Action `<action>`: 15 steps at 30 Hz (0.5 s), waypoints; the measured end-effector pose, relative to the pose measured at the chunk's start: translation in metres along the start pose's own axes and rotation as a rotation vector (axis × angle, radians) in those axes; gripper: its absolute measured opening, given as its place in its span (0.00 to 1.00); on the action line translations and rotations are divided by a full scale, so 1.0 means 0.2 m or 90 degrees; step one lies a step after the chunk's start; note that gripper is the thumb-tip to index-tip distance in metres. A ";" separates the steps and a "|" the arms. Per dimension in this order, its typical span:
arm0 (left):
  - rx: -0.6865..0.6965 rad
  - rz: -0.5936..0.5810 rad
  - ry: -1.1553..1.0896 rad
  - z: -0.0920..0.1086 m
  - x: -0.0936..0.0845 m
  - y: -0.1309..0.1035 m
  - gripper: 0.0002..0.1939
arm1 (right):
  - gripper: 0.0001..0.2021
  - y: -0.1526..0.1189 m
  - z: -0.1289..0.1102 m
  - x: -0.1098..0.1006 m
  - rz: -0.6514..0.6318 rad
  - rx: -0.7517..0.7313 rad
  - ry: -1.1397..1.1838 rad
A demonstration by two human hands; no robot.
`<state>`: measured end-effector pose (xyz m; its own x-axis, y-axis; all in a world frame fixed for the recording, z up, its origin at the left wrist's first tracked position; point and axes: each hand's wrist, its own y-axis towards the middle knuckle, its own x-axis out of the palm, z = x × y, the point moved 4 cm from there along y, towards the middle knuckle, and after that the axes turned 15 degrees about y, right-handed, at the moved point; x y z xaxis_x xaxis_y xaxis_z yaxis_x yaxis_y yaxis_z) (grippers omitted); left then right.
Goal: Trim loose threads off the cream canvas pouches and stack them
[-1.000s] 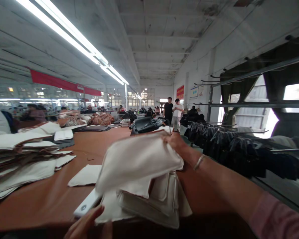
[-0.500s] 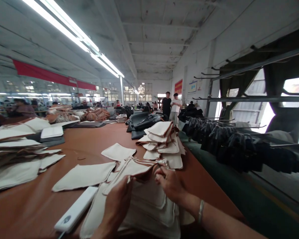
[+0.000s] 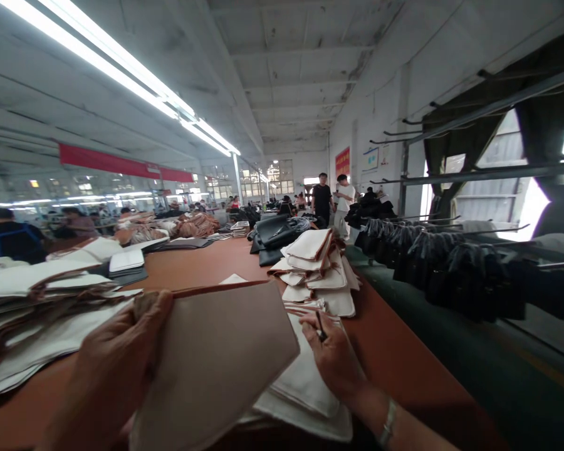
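Note:
My left hand (image 3: 115, 354) is closed on the left edge of a flat grey-brown fabric panel (image 3: 216, 351), held up tilted close to the camera. The panel has a reddish-brown top edge and hides part of the table behind it. To its right, my right hand (image 3: 333, 357) is closed around a small dark slim tool (image 3: 320, 327) whose exact kind I cannot make out. Below this hand lies a stack of cream fabric pieces (image 3: 305, 379) with rounded corners. Just beyond stands a taller pile of folded cream pieces with brown edges (image 3: 319, 275).
Large heaps of cream and brown pieces (image 3: 51, 300) cover the left of the brown table (image 3: 192, 263). Black bags (image 3: 270, 235) lie farther back. Along the right runs a rack of hanging black items (image 3: 446, 269). Two people (image 3: 331, 200) stand beyond the table.
My left hand has raised the grey-brown panel off the stack and leftward, covering the white power strip. My right hand has come away from the pieces, with the dark tool now visible. The view has shifted slightly left.

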<state>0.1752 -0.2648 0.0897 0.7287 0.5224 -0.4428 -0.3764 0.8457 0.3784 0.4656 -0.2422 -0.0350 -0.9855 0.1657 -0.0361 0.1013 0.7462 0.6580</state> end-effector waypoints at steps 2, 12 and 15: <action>-0.123 -0.158 -0.173 0.04 0.02 -0.13 0.22 | 0.11 0.00 -0.23 -0.03 -0.002 -0.056 0.037; -0.054 -0.326 -0.205 -0.01 0.24 -0.85 0.24 | 0.18 -0.33 -0.62 0.08 -0.321 0.191 0.267; -0.080 -0.366 -0.195 -0.12 0.27 -0.95 0.25 | 0.14 -0.47 -0.53 0.07 -0.285 0.301 0.314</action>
<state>0.2727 -0.3946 -0.0253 0.9563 -0.0555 -0.2871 0.0712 0.9965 0.0445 0.4274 -0.3790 -0.0178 -0.8813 -0.4336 0.1876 -0.3784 0.8856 0.2694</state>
